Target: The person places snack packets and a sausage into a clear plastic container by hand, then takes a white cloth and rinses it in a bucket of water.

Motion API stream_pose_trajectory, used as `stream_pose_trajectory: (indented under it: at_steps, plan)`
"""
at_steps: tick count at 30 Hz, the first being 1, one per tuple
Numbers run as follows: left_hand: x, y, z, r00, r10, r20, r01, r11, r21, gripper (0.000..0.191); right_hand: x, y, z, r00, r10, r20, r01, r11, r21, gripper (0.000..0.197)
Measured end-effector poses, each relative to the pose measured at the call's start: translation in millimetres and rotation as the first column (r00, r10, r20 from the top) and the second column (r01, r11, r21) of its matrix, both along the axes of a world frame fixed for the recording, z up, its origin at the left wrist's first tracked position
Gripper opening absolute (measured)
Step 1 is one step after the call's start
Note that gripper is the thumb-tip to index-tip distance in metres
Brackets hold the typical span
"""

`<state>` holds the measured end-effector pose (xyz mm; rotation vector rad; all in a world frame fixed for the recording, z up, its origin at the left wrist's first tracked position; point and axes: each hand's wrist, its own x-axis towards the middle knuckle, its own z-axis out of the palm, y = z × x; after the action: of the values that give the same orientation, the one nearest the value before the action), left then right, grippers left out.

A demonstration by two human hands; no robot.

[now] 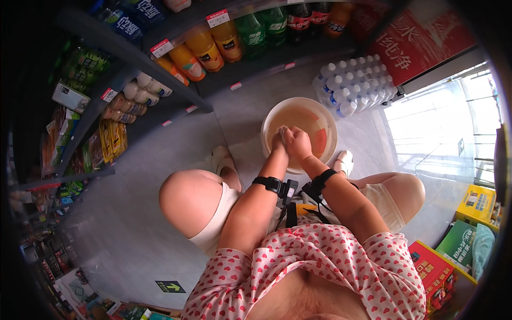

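Observation:
A round white plastic bucket of cloudy brownish water stands on the floor between my feet. Above the water my left hand and my right hand are pressed together. A small bit of pale, wet-looking cloth pokes out at the top, between the two hands. Most of the cloth is hidden by my fingers. Inside the bucket, an orange-red patch shows on the right; whether it is a reflection I cannot tell.
Shrink-wrapped water bottles stand right behind the bucket. Shelves with juice bottles and soda bottles run along the back. A phone rests by the left shelf. Boxed goods sit at the right. Grey tiles cover the floor.

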<state>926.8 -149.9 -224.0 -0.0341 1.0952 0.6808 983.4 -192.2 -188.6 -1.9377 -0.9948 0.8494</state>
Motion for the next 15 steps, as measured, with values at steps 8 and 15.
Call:
stream_pose_trajectory:
  at_steps: [8, 15]
  plan:
    - [-4.4, 2.3, -15.0, 0.988, 0.075, -0.137, -0.065, 0.995, 0.076, 0.046, 35.8, 28.6, -37.7, 0.995, 0.046, 0.085, -0.013, 0.935, -0.353, 0.044]
    - [-8.7, 10.8, -7.9, 0.922, -0.05, -0.384, 0.172, 0.941, 0.291, 0.061, 85.6, 34.4, -65.1, 0.968, -0.109, -0.224, 0.001, 0.9, -0.436, 0.049]
